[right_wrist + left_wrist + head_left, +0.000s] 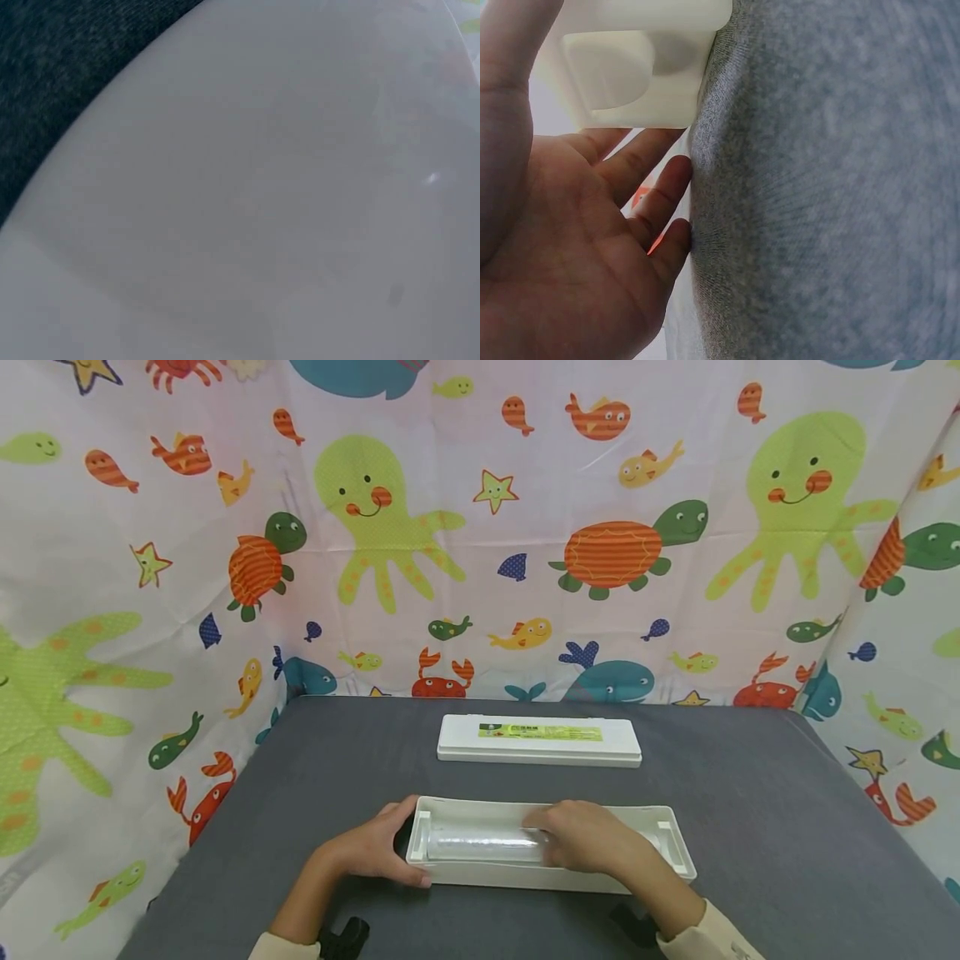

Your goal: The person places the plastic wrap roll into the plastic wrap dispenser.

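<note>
A long white cling film box lies lidless on the grey table, with a clear roll of cling film inside it. My left hand grips the box's left end, thumb at the front corner and fingers at the back corner. In the left wrist view, the same hand spans the box's end wall, with its two lower fingers off the box. My right hand is bent down over the roll's right part, its fingertips blurred; whether they pinch the film I cannot tell.
Behind the box lies its white lid with a green and yellow label. The grey table extends to both sides. A curtain printed with sea animals stands around the back and sides. A pale surface fills most of the right wrist view.
</note>
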`<state>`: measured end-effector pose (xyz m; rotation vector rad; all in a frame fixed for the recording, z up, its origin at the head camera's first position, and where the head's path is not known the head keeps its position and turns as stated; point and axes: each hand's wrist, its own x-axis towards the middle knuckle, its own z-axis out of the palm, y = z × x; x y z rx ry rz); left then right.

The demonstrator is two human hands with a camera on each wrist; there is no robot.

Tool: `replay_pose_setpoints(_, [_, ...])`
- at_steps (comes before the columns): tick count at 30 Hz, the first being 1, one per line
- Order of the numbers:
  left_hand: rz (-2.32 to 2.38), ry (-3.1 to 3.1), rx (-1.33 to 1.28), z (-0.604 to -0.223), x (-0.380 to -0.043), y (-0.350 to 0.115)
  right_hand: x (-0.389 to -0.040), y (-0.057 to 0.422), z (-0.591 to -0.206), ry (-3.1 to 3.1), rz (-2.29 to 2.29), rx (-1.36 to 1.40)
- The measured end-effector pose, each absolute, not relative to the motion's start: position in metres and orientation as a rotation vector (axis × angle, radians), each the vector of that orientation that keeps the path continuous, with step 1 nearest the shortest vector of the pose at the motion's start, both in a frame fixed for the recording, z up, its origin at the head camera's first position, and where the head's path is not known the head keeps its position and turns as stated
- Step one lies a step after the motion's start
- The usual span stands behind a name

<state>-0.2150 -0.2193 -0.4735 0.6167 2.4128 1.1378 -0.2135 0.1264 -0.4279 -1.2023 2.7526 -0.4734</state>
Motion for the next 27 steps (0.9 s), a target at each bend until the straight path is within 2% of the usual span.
replay_pose_setpoints(13, [1.128, 2.4, 0.626, -0.472, -0.216, -0.219, -0.212, 0.133, -0.426, 2.71, -0.544, -1.273])
replay_pose_setpoints(27, [1.143, 2.35, 0.724, -0.474, -0.218, -0.226, -0.207, 0.162, -0.411, 2.677, -0.611, -1.162])
